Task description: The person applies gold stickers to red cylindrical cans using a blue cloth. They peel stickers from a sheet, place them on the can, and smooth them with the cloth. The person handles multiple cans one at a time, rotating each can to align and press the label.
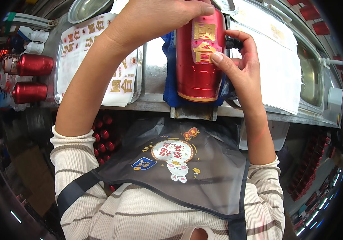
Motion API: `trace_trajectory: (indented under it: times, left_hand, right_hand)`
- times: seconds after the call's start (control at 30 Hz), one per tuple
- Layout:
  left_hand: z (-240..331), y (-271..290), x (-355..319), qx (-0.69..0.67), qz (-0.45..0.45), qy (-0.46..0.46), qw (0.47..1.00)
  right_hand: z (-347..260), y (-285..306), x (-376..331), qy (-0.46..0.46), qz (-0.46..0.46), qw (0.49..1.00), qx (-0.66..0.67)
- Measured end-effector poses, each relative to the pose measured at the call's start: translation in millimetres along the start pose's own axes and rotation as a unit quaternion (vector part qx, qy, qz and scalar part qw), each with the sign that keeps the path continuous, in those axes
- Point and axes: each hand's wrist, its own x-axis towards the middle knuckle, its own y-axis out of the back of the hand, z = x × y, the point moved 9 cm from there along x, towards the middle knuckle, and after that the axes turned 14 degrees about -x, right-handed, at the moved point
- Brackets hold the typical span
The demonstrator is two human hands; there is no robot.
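Observation:
A shiny red bottle point(197, 82) lies on a blue cloth at the bench's front edge, its base toward me. Along its upper side runs a decal point(204, 38) with large gold characters on a pinkish film. My left hand point(159, 22) reaches over the far part of the bottle, its fingertips closed against it at the decal's far end; the top edge of the picture cuts off some of that hand. From the right, my right hand point(243, 64) grips the bottle's side. Its thumb presses on the decal's near corner, and the other fingers go partly behind the bottle.
A tray point(58, 86) of gold-printed decal sheets lies on the left, near a metal bowl point(86, 11). Two red bottles point(35, 65) stand out farther left. White sheets point(271, 76) and a metal basin point(313, 76) are on the right. More red bottles are below the bench.

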Motion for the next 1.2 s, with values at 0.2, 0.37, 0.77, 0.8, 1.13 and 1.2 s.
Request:
trace_trajectory:
  times: [0.2,0.37,0.77,0.8,1.13,1.2]
  left_hand:
    - [12,-2,-9,-0.004,0.024,-0.009,1.000]
    - [8,10,-8,0.052,0.084,-0.016,0.995]
    - [-50,-32,-99,-0.300,0.205,0.091,0.927]
    - [-50,-31,-99,-0.289,0.206,0.081,0.931]
    - [-55,-34,-97,-0.277,0.203,0.091,0.935]
    - [-55,-35,-97,-0.282,0.207,0.096,0.932]
  right_hand:
    - [-4,2,-4,-0.010,-0.015,0.999,-0.039]
    - [-3,3,-6,-0.007,-0.012,1.000,-0.028]
    - [-77,-4,4,0.255,-0.014,0.890,-0.377]
    - [-76,-2,3,0.262,-0.005,0.887,-0.381]
    - [-73,-1,5,0.243,0.008,0.891,-0.384]
    - [-71,0,5,0.238,0.014,0.891,-0.386]
